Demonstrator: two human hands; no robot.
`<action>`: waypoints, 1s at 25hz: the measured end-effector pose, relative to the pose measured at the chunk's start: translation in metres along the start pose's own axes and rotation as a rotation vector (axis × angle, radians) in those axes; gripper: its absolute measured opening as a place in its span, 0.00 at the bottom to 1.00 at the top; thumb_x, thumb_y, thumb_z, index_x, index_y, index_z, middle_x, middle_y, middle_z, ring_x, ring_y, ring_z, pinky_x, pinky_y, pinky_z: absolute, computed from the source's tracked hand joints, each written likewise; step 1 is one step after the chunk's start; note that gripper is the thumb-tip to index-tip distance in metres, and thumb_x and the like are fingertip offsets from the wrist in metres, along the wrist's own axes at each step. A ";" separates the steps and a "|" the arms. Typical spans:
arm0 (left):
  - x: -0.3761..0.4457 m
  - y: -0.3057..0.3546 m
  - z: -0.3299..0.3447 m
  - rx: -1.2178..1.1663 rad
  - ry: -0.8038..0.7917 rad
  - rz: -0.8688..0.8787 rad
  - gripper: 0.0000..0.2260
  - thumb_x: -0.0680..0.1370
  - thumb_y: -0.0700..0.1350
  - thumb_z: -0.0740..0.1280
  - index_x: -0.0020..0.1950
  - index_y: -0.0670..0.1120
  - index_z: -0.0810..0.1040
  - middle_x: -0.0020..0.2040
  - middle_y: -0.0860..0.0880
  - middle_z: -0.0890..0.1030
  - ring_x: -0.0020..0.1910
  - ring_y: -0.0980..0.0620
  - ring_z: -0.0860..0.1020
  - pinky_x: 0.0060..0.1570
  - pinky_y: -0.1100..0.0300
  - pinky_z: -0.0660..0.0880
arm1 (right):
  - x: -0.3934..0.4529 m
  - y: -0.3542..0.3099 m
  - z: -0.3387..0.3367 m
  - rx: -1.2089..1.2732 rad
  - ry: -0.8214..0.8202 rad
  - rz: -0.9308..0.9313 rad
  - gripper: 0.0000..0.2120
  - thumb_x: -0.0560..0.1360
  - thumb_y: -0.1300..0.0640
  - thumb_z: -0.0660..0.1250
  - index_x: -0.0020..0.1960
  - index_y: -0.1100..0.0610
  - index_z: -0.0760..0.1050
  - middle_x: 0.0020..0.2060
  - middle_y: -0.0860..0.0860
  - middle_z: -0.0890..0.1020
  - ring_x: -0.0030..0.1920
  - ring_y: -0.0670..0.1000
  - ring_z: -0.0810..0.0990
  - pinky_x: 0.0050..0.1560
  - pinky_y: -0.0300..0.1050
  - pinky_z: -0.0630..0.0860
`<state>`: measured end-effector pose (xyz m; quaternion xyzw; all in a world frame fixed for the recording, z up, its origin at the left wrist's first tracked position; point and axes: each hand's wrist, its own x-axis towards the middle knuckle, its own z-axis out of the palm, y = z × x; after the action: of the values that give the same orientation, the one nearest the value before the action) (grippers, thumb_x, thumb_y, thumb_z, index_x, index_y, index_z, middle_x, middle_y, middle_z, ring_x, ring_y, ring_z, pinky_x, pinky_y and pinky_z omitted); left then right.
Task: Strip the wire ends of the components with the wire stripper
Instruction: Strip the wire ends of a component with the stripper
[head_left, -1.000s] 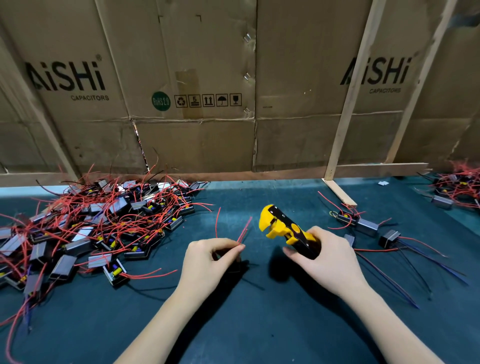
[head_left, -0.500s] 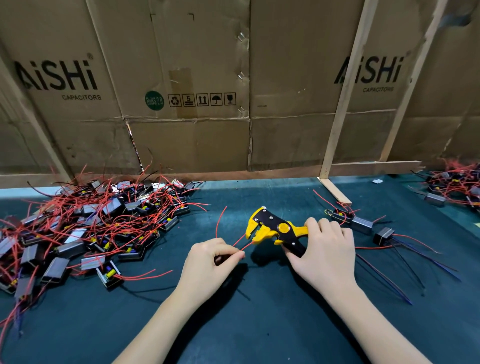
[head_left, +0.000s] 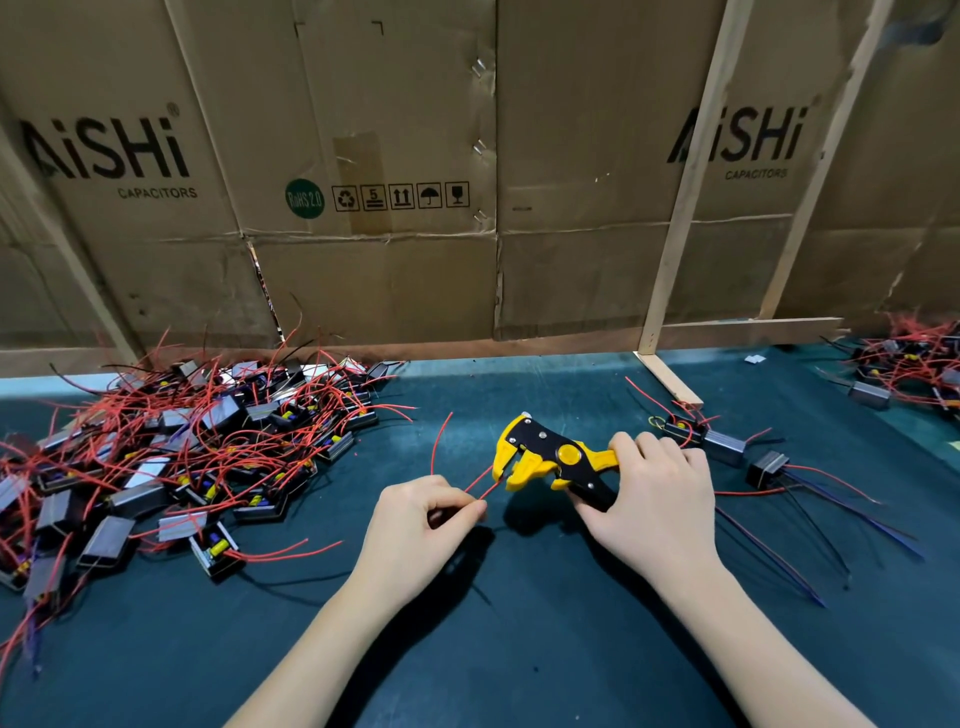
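My right hand (head_left: 652, 499) grips the handles of a yellow and black wire stripper (head_left: 545, 460), whose jaws point left. My left hand (head_left: 421, 525) holds a component that its fingers mostly hide, and pinches its red wires (head_left: 480, 488) between thumb and forefinger. Two red wire ends reach up to the stripper's jaws. A third red wire (head_left: 439, 441) curves upward from the same hand.
A big pile of components with red wires (head_left: 171, 457) lies at the left on the dark green table (head_left: 519, 649). A few components (head_left: 727, 447) with red and blue wires lie right of my right hand. Another pile (head_left: 909, 374) sits far right. A cardboard wall (head_left: 415, 208) stands behind.
My right hand lowered the stripper and turned its jaws to the left, down to the red wire ends held by my left hand. My left hand stayed in place.
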<state>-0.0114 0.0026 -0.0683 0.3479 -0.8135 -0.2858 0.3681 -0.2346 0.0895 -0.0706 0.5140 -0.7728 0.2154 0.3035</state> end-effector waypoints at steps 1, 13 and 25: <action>0.000 0.000 0.000 0.001 -0.002 0.004 0.06 0.74 0.43 0.74 0.37 0.51 0.87 0.31 0.54 0.76 0.31 0.58 0.72 0.34 0.66 0.64 | 0.000 0.000 0.000 -0.002 -0.003 -0.005 0.26 0.58 0.39 0.77 0.38 0.57 0.72 0.32 0.52 0.74 0.35 0.58 0.75 0.41 0.51 0.67; 0.000 0.000 -0.003 0.002 -0.055 0.014 0.05 0.75 0.46 0.74 0.39 0.53 0.86 0.33 0.52 0.78 0.31 0.57 0.70 0.36 0.61 0.68 | 0.004 -0.002 -0.012 -0.014 -0.123 0.022 0.27 0.59 0.37 0.78 0.27 0.53 0.64 0.22 0.51 0.73 0.25 0.57 0.75 0.32 0.41 0.58; 0.006 -0.004 -0.044 -0.227 -0.542 -0.013 0.13 0.73 0.36 0.72 0.56 0.46 0.79 0.52 0.48 0.82 0.51 0.54 0.80 0.56 0.58 0.76 | 0.003 0.017 0.001 0.001 -0.088 0.182 0.29 0.65 0.30 0.69 0.44 0.57 0.75 0.37 0.51 0.79 0.42 0.58 0.79 0.45 0.51 0.65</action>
<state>0.0224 -0.0134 -0.0436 0.2206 -0.8427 -0.4599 0.1719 -0.2516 0.0930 -0.0693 0.4510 -0.8286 0.2199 0.2482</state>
